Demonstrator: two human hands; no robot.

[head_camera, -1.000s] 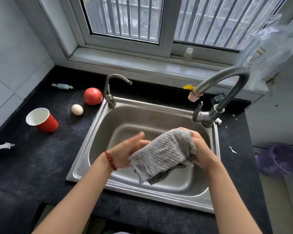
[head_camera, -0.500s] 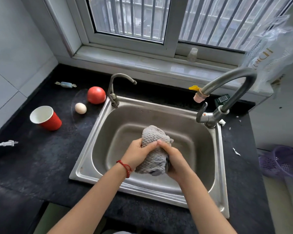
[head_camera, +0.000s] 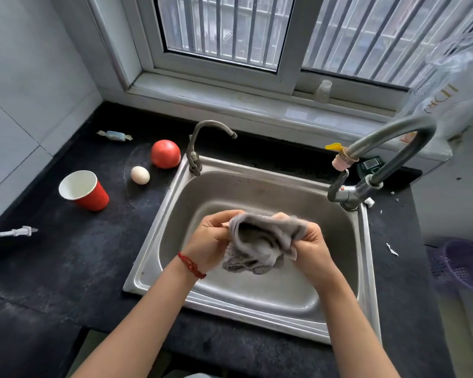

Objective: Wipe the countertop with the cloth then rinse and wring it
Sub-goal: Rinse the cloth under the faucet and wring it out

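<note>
The cloth (head_camera: 262, 241), bunched a moment ago, is now pulled wider between both hands over the sink (head_camera: 257, 301).

Barred window (head_camera: 257, 31), grey tiled wall (head_camera: 25, 77)

The sink (head_camera: 159, 241) sits sunk in the tabletop (head_camera: 66, 263), below the window sill (head_camera: 230, 102). Over the basin, the left hand (head_camera: 210, 241) and right hand (head_camera: 311, 246) hold the cloth (head_camera: 262, 241) between them. A small tap (head_camera: 200, 143) stands at the sink's far left corner, a large tap (head_camera: 388, 148) at its far right. Left of the sink lie a tomato (head_camera: 165, 154) and, just in front of it, an egg (head_camera: 140, 175). Further left stands a cup (head_camera: 84, 190), tilted. Behind these lies a wrapped sweet (head_camera: 114, 135); at the left edge, a plug (head_camera: 18, 231). A basket (head_camera: 464, 263) sits right of the tabletop.
</note>
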